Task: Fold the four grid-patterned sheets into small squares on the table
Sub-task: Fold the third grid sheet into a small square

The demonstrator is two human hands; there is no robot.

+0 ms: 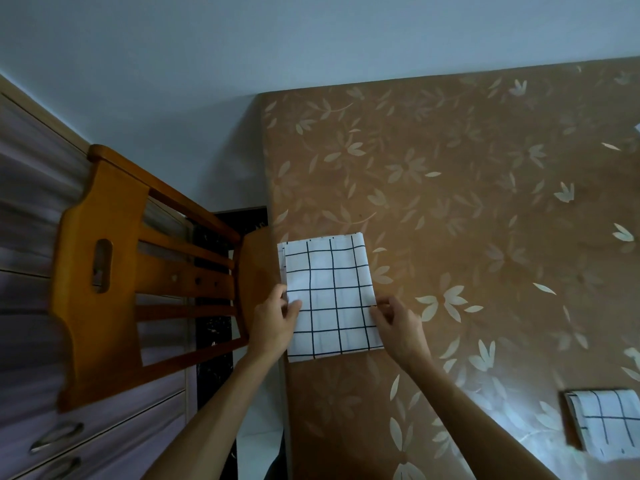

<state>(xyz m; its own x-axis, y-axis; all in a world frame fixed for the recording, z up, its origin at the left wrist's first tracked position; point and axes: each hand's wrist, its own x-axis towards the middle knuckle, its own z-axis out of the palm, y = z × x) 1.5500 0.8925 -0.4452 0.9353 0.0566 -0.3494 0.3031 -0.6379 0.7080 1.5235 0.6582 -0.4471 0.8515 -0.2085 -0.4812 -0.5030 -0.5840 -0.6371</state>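
Two grid-patterned pieces show in the head view. The nearer one, a grid sheet (330, 292), lies flat on the table (467, 174) close to its left edge. It is folded into an upright rectangle: white and thin, ruled by black lines into large squares, with layered edges peeping out along its top and left side. The left hand (275, 318) pinches the sheet's left edge about halfway down, thumb on top and fingers curled. The right hand (393, 320) pinches the right edge at the same height, fingers bent over the border.

A second folded sheet (604, 422), smaller and squarer with a thick stacked edge on its left, sits well apart at the table's lower right, partly cut by the frame. The table wears a brown covering printed with pale leaves and flowers, faintly glossy. A tiny white scrap (637, 128) at the far right may be another sheet; too little shows to tell.

Left of the table stands a wooden chair (110, 271), glossy orange-brown, with a slatted back and an oval slot in its top panel. Behind it are greyish-mauve drawers (69, 441) with curved metal handles, blurred.
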